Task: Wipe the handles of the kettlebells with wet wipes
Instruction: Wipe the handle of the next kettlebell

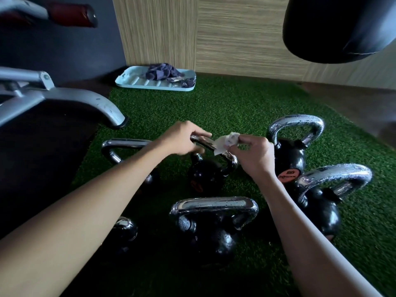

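Head: wipe (224, 142) between hands (182, 139) (255, 156), on handle (231, 158).

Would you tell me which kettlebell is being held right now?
The centre kettlebell: the left hand grips its handle, and the right hand holds the wipe against it.

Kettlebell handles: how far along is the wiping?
Probably past halfway. The front handle, back-right handle and near-right handle glisten with droplets, so look wiped. The left hand grips the middle handle while the right hand pinches the wet wipe against it. The far-left handle shows no droplets, so likely remains.
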Motion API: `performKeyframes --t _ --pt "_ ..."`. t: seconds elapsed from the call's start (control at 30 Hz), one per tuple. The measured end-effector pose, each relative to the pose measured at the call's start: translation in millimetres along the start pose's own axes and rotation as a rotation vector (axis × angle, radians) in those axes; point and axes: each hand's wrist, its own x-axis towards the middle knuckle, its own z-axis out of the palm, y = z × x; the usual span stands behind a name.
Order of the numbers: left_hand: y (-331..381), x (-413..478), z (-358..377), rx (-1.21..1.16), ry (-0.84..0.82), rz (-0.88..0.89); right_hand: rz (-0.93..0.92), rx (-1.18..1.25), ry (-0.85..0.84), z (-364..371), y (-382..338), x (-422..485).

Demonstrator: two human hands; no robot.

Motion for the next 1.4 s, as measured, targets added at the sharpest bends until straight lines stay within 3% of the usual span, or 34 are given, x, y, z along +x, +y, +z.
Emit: performKeyframes --t 0.07,0.13,0.23,0.37,0.57,0.73,0.9,1.03,1.17,1.4 --pt "-4.7 18.8 -4.8 0.343 -0.057 0.105 0.107 -0.015 0.048 0.2 5.4 -2.4" --pt "-6.4 32.6 -7.1 0.515 -0.15 0.115 0.168 -0.056 0.066 0.6 10.9 -5.1" --pt "-1.3 35.2 -14.5 0.554 -0.19 0.159 0.226 -0.091 0.016 2.2 13.5 -8.8" --pt "-4.9 33.3 -12.7 0.588 -0.085 0.204 0.2 -0.161 0.017 4.4 11.0 -9.6" --pt "-14.5 9.0 4.9 0.631 0.106 0.114 0.137 -0.253 0.025 5.4 9.0 -4.0" --pt "3.1 -13.7 35.6 0.744 0.218 -0.192 0.259 -0.172 0.038 7.0 22.8 9.7" --pt "29.5 -27.2 46.2 0.698 0.221 -0.322 0.422 -0.04 -0.035 8.2 33.5 25.7" --pt "6.0 -26.9 23.1 0.552 0.128 -0.204 0.461 0.031 -0.094 19.6 39.1 32.1" --pt "-9.1 -24.8 -8.6 0.361 -0.127 -0.048 0.435 0.043 -0.131 32.6 38.3 38.8" --pt "-22.3 -18.2 -10.8 0.295 -0.2 -0.051 0.427 0.045 -0.218 60.2 44.6 41.7"
